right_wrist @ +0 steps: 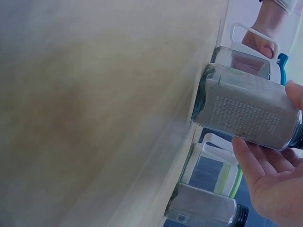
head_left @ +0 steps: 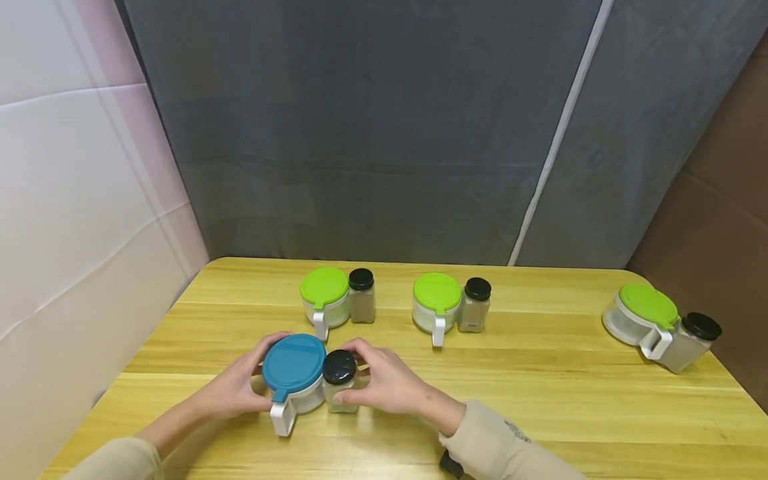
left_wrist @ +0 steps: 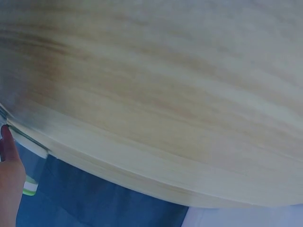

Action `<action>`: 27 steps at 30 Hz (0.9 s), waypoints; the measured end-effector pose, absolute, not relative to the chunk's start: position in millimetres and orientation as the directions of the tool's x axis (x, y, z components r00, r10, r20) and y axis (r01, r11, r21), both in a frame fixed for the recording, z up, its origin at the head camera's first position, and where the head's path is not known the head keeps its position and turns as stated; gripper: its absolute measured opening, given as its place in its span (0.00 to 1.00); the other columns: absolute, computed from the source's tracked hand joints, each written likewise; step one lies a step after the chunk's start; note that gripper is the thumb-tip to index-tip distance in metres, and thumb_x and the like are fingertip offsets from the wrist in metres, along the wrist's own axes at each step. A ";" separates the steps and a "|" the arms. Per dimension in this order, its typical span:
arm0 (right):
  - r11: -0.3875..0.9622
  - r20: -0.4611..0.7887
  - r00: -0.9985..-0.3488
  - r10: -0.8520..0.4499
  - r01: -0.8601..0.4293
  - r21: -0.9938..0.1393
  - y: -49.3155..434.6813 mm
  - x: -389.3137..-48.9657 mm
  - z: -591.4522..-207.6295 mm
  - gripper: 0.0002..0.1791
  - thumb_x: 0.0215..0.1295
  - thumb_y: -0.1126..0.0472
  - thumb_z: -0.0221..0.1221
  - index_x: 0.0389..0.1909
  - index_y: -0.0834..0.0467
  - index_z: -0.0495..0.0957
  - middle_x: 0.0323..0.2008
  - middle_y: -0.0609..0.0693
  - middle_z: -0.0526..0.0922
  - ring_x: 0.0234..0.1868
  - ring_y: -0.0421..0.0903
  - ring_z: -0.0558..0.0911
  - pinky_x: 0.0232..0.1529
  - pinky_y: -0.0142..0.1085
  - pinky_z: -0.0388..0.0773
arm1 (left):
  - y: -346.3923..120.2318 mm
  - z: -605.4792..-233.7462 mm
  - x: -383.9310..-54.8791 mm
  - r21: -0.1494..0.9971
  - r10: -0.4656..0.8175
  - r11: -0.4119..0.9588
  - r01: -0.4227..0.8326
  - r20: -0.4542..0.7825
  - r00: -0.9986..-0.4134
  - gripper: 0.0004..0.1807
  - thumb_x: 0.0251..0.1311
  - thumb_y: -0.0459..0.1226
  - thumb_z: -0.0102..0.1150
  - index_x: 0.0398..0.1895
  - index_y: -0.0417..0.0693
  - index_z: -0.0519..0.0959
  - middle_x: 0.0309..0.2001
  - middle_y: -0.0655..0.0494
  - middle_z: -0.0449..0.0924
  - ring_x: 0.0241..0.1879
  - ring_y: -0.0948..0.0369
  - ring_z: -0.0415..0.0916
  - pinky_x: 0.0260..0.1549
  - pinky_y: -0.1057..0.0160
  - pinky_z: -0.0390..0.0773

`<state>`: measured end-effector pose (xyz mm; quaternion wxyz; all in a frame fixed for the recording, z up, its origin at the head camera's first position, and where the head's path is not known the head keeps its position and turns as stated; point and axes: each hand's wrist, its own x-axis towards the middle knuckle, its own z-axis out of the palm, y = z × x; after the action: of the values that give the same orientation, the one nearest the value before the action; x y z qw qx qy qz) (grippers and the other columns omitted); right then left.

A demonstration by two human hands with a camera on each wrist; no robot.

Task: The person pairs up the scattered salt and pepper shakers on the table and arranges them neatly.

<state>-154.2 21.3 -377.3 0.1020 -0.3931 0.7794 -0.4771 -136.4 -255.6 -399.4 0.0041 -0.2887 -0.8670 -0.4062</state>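
Observation:
A clear round seasoning jar (head_left: 309, 400) with a blue lid and a white handle stands on the near left of the table. My left hand (head_left: 243, 383) holds it from its left side, thumb near the handle and fingers round the back. Against its right side stands a square spice jar (head_left: 342, 400) with a black lid and pale contents. My right hand (head_left: 387, 380) holds this spice jar between thumb and fingers. In the right wrist view, the spice jar (right_wrist: 241, 106) shows a printed label, with the thumb and fingers on opposite sides of it.
Behind stand two pairs, each a green-lidded jar (head_left: 324, 293) (head_left: 437, 297) beside a black-lidded spice jar (head_left: 362, 303) (head_left: 475, 313). A third such pair, with its green-lidded jar (head_left: 627, 323), stands far right. A small black object (head_left: 451, 463) lies by the right sleeve.

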 end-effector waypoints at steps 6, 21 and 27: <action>0.234 0.217 -0.667 -0.713 -0.518 -0.823 21.0 -154.0 -377.0 0.29 0.48 0.58 0.65 0.51 0.56 0.65 0.44 0.45 0.75 0.45 0.38 0.73 0.42 0.28 0.71 | -256.4 -398.7 -137.1 0.714 0.502 0.496 0.495 0.229 -0.834 0.51 0.34 0.42 0.72 0.63 0.41 0.52 0.54 0.49 0.66 0.48 0.58 0.67 0.39 0.56 0.73; 0.246 0.213 -0.657 -0.723 -0.533 -0.809 22.0 -155.0 -379.3 0.30 0.49 0.54 0.64 0.52 0.55 0.64 0.45 0.44 0.75 0.45 0.36 0.72 0.43 0.28 0.70 | -258.7 -395.5 -136.4 0.742 0.540 0.460 0.488 0.202 -0.817 0.52 0.38 0.39 0.70 0.66 0.48 0.47 0.61 0.44 0.56 0.53 0.55 0.63 0.43 0.58 0.71; 0.279 0.207 -0.660 -0.722 -0.551 -0.786 25.0 -155.1 -378.7 0.32 0.49 0.51 0.64 0.54 0.54 0.63 0.46 0.43 0.74 0.46 0.36 0.72 0.46 0.29 0.68 | -263.7 -388.5 -133.0 0.739 0.591 0.448 0.502 0.177 -0.787 0.50 0.43 0.37 0.66 0.67 0.48 0.45 0.62 0.46 0.53 0.56 0.57 0.58 0.44 0.59 0.70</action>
<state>-155.1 25.0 -378.7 0.0953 -0.4009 0.7939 -0.4471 -133.0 -263.7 -388.5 -0.0531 -0.3217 -0.8493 -0.4153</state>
